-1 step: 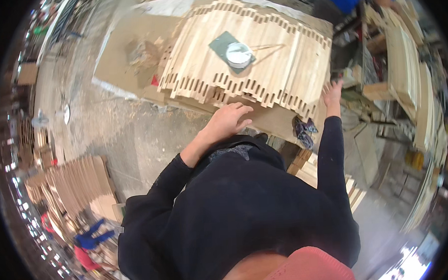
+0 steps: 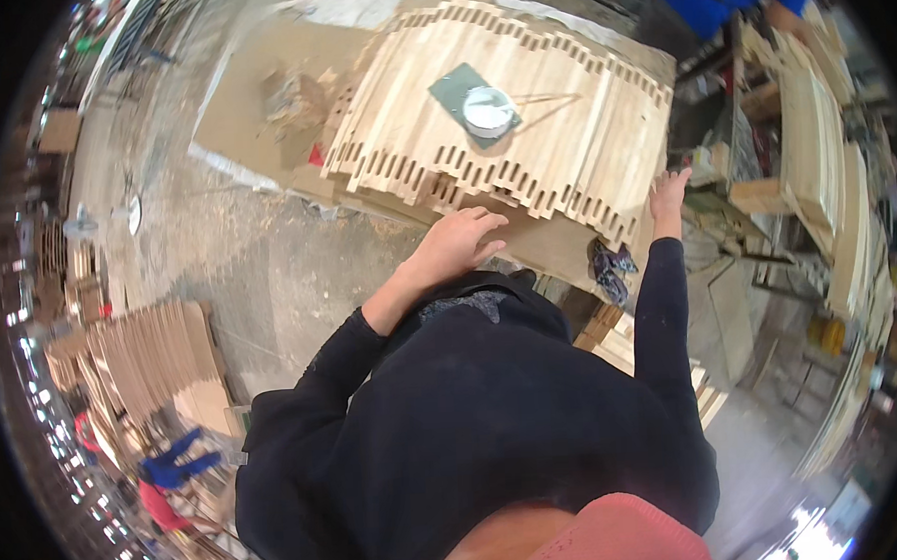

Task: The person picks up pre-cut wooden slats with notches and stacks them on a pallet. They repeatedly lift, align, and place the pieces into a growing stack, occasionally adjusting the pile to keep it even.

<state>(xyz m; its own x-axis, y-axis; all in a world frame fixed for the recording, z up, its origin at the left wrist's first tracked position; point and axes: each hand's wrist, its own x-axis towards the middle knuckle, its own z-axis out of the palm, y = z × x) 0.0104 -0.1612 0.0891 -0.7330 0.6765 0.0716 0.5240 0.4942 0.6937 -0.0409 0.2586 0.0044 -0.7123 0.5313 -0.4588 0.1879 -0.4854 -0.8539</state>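
Slats (image 2: 501,108) lie fanned in rows across the bench (image 2: 250,98); left hand (image 2: 462,241) rests flat, fingers together, steadying their near edge, while right hand (image 2: 668,192) spreads open against the far corner.

We stood in a woodworking shop: slotted wooden slats (image 2: 501,108) covered the surface, more cut boards (image 2: 137,359) stacked nearby, sawdust on concrete floor (image 2: 257,258).
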